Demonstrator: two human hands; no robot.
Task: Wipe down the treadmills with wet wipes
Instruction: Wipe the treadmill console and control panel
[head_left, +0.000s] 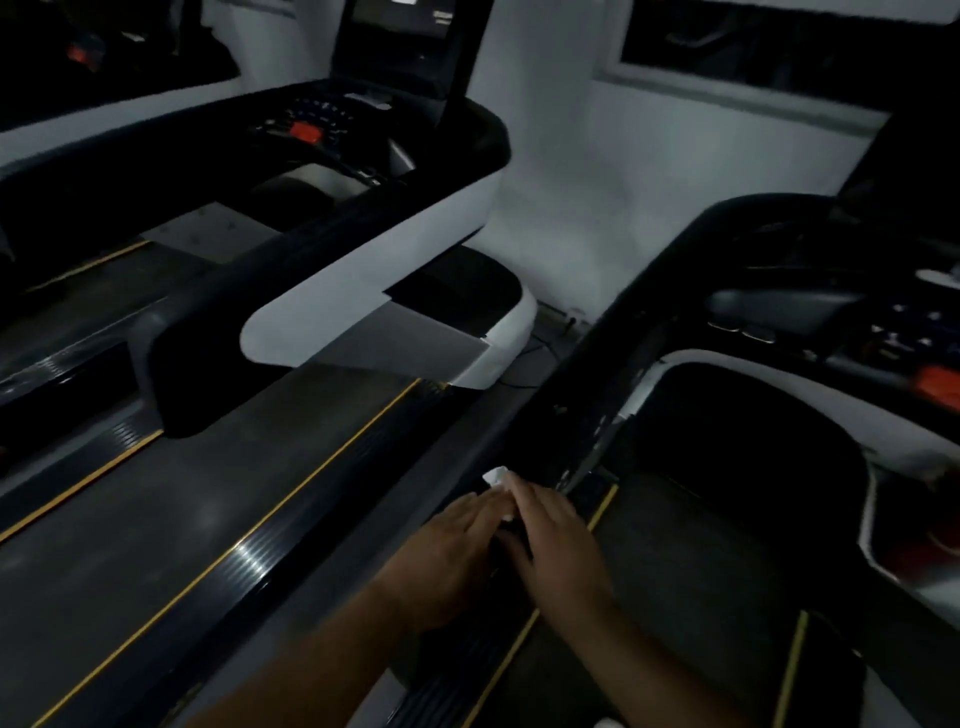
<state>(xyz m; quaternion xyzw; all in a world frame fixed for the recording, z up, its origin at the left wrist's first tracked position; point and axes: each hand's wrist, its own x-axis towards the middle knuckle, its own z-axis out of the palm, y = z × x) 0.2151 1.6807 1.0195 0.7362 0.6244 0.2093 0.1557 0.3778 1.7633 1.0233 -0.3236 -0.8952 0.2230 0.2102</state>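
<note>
Two black and white treadmills stand side by side in dim light. The right treadmill's black handrail (613, 374) slopes down toward me. Both my hands meet at its lower end. My left hand (447, 551) and my right hand (556, 540) lie close together, fingers forward. A small white wet wipe (496, 477) pokes out at their fingertips, pressed against the rail. Which hand grips the wipe is hard to tell; it shows mostly under my right fingers.
The left treadmill (363, 280) has a belt (171, 514) edged with yellow lines and a console with a red stop button (305, 131). The right treadmill's console (857, 322) also carries a red button. A white wall (649, 171) stands ahead, with cables on the floor.
</note>
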